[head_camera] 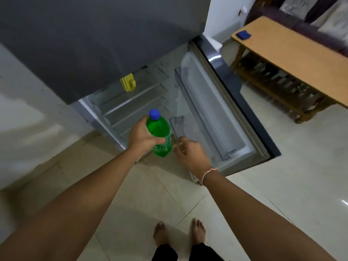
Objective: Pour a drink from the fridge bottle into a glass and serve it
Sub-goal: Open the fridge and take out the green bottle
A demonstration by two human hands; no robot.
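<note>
Left hand (141, 135) gripping green bottle (160, 134), blue cap (154, 114)

I am seeing both forearms bare, with no sleeves reaching into view. The right wrist is wearing a thin thread band (208, 175), twisted in red and white. Down below, my feet (178, 233) are showing bare, and dark trouser cuffs (185, 252) are covering the ankles.

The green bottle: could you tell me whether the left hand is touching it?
Touching. The head view shows the left hand with fingers curled round the green bottle.
</note>
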